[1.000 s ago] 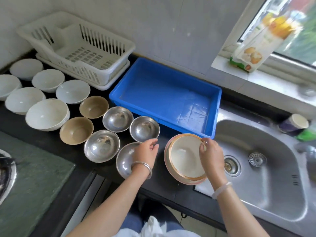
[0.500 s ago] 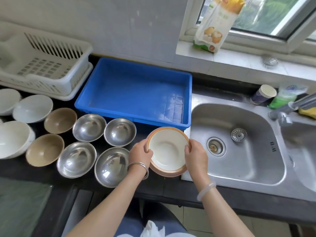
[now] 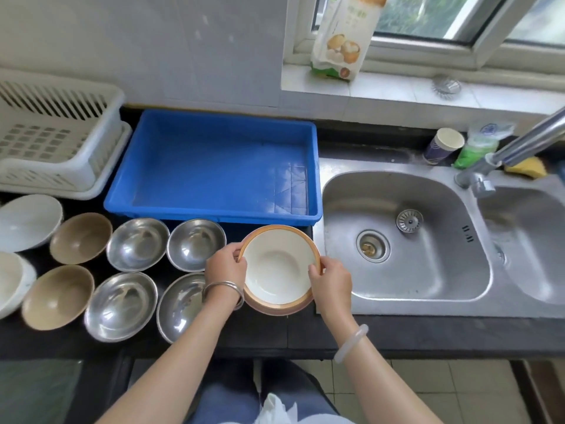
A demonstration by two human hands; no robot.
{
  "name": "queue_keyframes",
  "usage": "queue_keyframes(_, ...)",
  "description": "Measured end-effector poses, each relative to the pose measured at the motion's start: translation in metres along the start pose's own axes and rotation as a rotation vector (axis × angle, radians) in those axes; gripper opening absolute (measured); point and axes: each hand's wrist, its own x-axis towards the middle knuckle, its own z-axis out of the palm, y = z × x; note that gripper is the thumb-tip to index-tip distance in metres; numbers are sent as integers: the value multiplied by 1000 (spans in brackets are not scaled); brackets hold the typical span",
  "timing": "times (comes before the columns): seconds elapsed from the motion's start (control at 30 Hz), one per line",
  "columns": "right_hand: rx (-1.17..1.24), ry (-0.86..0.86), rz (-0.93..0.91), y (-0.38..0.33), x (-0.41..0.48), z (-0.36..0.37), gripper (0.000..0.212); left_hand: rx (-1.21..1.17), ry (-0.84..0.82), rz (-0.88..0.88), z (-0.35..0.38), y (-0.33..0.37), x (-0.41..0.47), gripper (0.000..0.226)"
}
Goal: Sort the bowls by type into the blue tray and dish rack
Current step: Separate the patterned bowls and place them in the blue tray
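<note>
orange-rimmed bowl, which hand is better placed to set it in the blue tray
Either: both the left hand and the right hand grip the orange-rimmed bowl, just in front of the blue tray.

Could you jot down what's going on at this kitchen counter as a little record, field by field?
held bowl: cream bowl with orange rim, gripped at opposite edges by left hand and right hand
under it: a second orange-rimmed bowl, stacked
blue tray: nothing in it
dish rack: nothing seen inside
steel bowls: four, on counter left of the hands
brown bowls: two
white bowls: far left, partly cut off
sink: right, no dishes
</note>
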Motion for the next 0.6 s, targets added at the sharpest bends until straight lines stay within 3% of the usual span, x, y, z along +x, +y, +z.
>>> queue_keyframes(0.13,25,0,26,-4,2,-13,23,-60,-9,8,-9,12,1,28)
queue_keyframes(0.33,41,141,74,-1,2,-55,29,-60,-101,167,-13,60,7,16)
queue_keyframes(0.6,44,255,235,48,-18,-112,20,-21,-336,262,47,88,-22,17)
